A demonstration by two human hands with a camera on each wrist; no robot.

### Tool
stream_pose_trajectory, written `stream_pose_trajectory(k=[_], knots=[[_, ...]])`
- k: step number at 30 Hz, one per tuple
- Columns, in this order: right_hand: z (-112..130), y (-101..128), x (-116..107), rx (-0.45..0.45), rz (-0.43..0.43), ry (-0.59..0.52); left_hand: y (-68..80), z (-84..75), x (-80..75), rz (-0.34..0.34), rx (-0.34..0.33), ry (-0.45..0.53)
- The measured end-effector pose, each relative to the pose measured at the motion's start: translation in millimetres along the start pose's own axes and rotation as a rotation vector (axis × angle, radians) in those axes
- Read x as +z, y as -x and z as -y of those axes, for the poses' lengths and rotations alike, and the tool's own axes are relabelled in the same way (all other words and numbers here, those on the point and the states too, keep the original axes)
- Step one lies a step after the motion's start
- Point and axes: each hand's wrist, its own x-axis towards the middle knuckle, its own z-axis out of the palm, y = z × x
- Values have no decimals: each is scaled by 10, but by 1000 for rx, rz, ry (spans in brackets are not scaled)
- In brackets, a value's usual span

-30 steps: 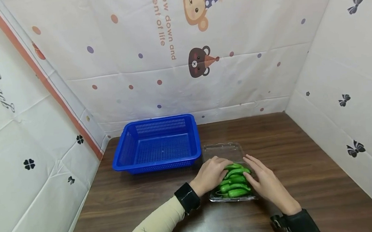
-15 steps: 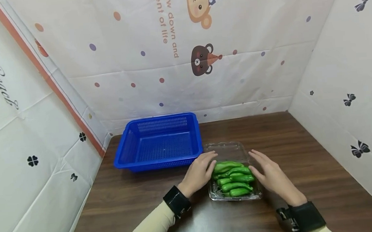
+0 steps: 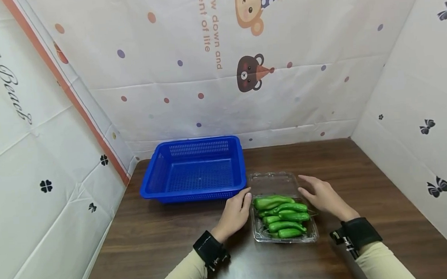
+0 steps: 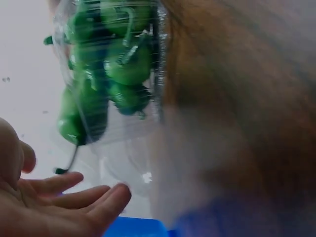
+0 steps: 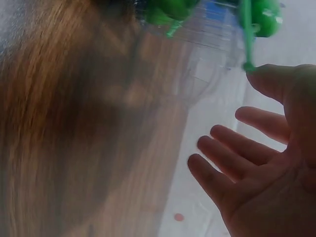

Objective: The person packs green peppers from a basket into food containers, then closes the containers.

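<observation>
Partly blurred: peppers [image 4: 98,74], wrist views.

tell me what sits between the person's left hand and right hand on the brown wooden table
The clear plastic clamshell tray of green peppers lies between the left hand and right hand, seen in the head view; neither hand grips it.

The right hand [image 5: 269,173] fills the lower right of the view, palm showing, its fingers [image 5: 217,182] straight and spread, holding nothing. Above it, at the top edge, sits a clear plastic container [image 5: 207,37] with green peppers [image 5: 264,15] inside; 1 pepper stem [image 5: 245,44] hangs down just beside the thumb. The blurred brown tabletop [image 5: 74,123] fills the left.
</observation>
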Motion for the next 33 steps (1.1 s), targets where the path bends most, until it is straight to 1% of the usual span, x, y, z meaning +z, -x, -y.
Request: stream_pose_trajectory(k=[2, 4, 9, 14, 18, 23, 25, 30, 33], knots=[[-20, -34, 36, 9, 22, -11, -15, 54, 11, 21, -52, 23], [-31, -57, 73, 20, 31, -21, -27, 92, 21, 44, -85, 44], [-21, -74, 129, 36, 47, -50, -26, 128, 50, 65, -112, 91], [1, -85, 131, 50, 40, -54, -14, 115, 59, 54, -142, 120], [21, -75, 121, 40, 37, -58, -3, 102, 57, 67, -162, 146], [50, -14, 116, 46, 13, -60, 27, 104, 71, 68, -125, 136], [59, -1, 114, 49, -5, -55, 49, 105, 72, 79, -111, 135], [79, 27, 109, 46, -62, -47, 108, 108, 73, 104, -89, 165], [92, 45, 106, 41, -107, -65, 127, 111, 81, 102, -75, 172]])
